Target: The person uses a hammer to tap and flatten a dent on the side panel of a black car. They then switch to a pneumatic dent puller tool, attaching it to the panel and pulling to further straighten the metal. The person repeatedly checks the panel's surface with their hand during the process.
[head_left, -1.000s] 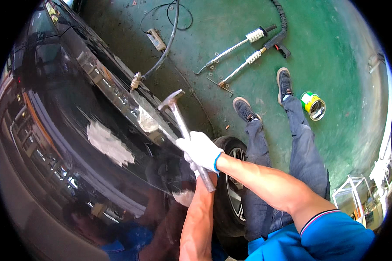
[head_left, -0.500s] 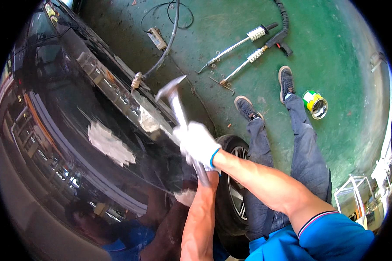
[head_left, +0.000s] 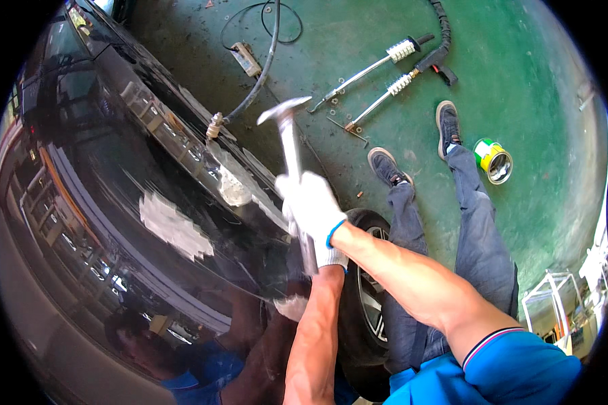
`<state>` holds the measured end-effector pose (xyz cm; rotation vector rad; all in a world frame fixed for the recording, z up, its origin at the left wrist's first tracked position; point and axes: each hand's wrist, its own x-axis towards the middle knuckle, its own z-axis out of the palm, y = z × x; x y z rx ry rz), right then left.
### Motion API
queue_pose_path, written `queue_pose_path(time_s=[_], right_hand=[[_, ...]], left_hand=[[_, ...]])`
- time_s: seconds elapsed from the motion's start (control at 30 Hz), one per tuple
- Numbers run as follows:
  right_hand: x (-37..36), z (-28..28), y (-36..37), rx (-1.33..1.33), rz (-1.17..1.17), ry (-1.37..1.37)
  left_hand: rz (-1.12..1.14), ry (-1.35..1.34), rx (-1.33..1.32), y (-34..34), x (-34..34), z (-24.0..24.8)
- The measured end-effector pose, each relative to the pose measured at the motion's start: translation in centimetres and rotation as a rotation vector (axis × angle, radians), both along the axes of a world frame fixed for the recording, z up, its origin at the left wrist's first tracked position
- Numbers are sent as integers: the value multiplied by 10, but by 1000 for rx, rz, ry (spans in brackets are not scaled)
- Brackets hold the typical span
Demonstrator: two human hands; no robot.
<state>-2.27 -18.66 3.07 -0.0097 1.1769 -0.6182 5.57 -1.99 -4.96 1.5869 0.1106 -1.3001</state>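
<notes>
My right hand [head_left: 311, 204], in a white glove with a blue-edged cuff, is closed around the shaft of a metal hammer [head_left: 290, 145]. The hammer's head, tapering to a point at one end, is raised past the edge of a dark car panel [head_left: 250, 253]. My left hand [head_left: 331, 256], gloved too, lies beneath the right one beside the wheel. Only its cuff area shows; its fingers are hidden. Pale filler patches [head_left: 175, 225] mark the panel, and a smaller pale patch [head_left: 290, 307] sits close to my left forearm.
A car wheel [head_left: 371, 304] stands beside my legs. On the green floor lie two slide-hammer pullers [head_left: 378, 101], one with a thick cable, plus scattered washers. A tin can [head_left: 493, 162] is right of my feet. A hose [head_left: 263, 74] and a power strip [head_left: 246, 59] lie near the car.
The hammer and my right hand have shifted slightly right, and the hammer's head has swung up and right. The whole view has moved a little. The grip stays the same.
</notes>
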Motion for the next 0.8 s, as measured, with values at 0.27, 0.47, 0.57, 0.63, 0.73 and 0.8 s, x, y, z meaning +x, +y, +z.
queue_pose_path(time_s=[0.27,0.47,0.57,0.63,0.73,0.8], right_hand=[[0,-3,-3,-3,140,-73],[-7,-4,-11,6,21,-30],[14,-4,11,-19,161,-147],[2,-2,6,11,320,-195],[-7,-10,-3,23,47,-56],[-2,-4,-6,4,39,-33]], left_hand=[[437,830,-455,-49,-23,33],[1057,984,-135,2,-9,63],[639,500,166,-7,-10,48],[790,954,-159,-9,-1,22],[181,237,157,-20,-13,33],[241,175,355,-20,-17,39]])
